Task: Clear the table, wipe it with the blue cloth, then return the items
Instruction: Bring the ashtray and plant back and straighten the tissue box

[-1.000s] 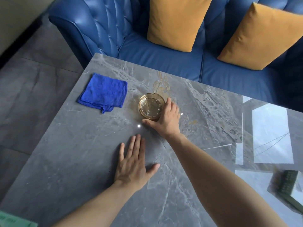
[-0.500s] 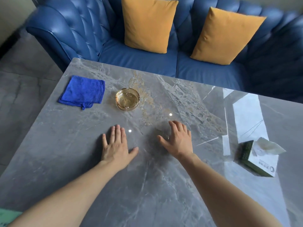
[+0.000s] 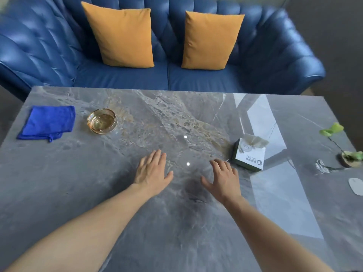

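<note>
We see one blue cloth (image 3: pixel 47 122) folded at the table's (image 3: pixel 117 193) far left, beside one glass ashtray (image 3: pixel 101 121). Our left hand (image 3: pixel 151 171) and right hand (image 3: pixel 223 178) lie flat, empty. One tissue box (image 3: pixel 249 157) sits right. Two orange cushions (image 3: pixel 122 35) rest on a blue sofa (image 3: pixel 255 55).

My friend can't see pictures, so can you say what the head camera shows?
Two bare hands, left and right, lie open and empty on a grey table. On it are a blue cloth, glass ashtray, tissue box and small plant; a blue sofa is behind.
</note>
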Available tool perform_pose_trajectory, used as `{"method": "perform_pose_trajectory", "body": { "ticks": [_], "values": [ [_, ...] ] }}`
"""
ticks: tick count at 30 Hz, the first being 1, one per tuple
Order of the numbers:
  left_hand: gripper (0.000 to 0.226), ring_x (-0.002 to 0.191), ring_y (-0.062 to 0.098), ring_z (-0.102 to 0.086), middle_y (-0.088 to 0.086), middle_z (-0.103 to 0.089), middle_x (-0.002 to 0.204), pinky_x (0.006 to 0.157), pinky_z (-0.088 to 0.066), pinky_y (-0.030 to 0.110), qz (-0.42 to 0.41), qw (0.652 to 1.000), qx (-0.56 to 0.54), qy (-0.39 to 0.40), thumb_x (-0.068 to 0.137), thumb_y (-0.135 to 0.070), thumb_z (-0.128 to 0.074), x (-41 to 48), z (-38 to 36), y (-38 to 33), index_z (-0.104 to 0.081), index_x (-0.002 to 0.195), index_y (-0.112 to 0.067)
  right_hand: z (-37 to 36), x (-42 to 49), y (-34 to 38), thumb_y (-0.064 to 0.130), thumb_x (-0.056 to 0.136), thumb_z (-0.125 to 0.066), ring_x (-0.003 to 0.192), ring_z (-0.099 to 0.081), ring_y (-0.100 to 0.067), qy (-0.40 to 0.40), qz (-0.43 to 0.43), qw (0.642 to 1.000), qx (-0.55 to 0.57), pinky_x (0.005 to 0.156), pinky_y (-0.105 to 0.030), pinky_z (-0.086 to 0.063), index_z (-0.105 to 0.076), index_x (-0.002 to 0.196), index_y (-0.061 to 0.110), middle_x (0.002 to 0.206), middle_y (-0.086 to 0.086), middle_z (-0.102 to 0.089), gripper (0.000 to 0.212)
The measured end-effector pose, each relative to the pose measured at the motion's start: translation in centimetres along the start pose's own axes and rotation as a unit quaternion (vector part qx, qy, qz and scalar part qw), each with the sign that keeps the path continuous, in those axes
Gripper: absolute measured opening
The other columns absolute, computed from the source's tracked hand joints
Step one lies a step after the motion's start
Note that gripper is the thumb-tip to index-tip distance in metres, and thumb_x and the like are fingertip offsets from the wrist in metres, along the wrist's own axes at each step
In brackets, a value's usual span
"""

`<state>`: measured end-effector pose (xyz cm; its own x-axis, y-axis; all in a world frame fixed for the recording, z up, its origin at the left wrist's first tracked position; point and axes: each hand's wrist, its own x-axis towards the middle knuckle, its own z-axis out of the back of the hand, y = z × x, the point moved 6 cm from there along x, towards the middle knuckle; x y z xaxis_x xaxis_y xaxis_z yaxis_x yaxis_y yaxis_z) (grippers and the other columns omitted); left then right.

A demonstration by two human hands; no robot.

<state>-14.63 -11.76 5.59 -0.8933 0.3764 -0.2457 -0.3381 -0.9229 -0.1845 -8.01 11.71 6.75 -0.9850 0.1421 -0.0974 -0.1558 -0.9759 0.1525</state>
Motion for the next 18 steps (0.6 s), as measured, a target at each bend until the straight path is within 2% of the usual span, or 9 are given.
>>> {"method": "perform_pose_trajectory", "body": {
  "ticks": [6,10,14,18],
  "values": [
    [0.069,0.148,0.025,-0.031,0.011,-0.035,0.16,0.118,-0.028,0.043,-0.062,0.998,0.011,0.011,0.095,-0.055,-0.039,0.6,-0.8,-9.9,-0.039,0.149,-0.012,1.7,-4.5,-8.9,0.062,0.084,-0.059,0.125,-0.057,-0.028,-0.011,-0.067,0.998,-0.001,0.097,-0.046,-0.048,-0.062,0.133,0.019,0.133,-0.001,-0.064,0.066],
    [0.06,0.139,0.024,-0.041,0.008,-0.048,0.148,0.111,-0.035,0.043,-0.1,0.995,0.002,0.026,0.095,-0.052,-0.043,1.0,-1.5,-16.4,-0.046,0.141,-0.013,2.9,-7.3,-14.9,0.066,0.083,-0.05,0.12,-0.059,-0.028,-0.028,-0.106,0.994,0.0,0.093,-0.045,-0.049,-0.064,0.13,0.018,0.125,-0.001,-0.067,0.068],
    [0.045,0.122,0.025,-0.053,0.006,-0.061,0.125,0.099,-0.041,0.044,-0.129,0.991,0.016,0.026,0.094,-0.049,-0.045,0.9,-2.1,-22.4,-0.056,0.121,-0.016,3.8,-9.7,-20.3,0.061,0.083,-0.061,0.12,-0.059,-0.029,-0.033,-0.145,0.989,0.007,0.093,-0.046,-0.048,-0.064,0.128,0.018,0.125,-0.002,-0.067,0.063],
    [0.038,0.117,0.026,-0.054,0.005,-0.059,0.119,0.098,-0.041,0.044,-0.158,0.986,0.029,0.037,0.096,-0.048,-0.042,1.0,-3.0,-27.9,-0.055,0.115,-0.017,4.4,-11.7,-25.3,0.059,0.083,-0.063,0.119,-0.06,-0.03,-0.037,-0.18,0.983,0.01,0.092,-0.047,-0.048,-0.064,0.127,0.015,0.124,-0.003,-0.068,0.062]
  ]
}}
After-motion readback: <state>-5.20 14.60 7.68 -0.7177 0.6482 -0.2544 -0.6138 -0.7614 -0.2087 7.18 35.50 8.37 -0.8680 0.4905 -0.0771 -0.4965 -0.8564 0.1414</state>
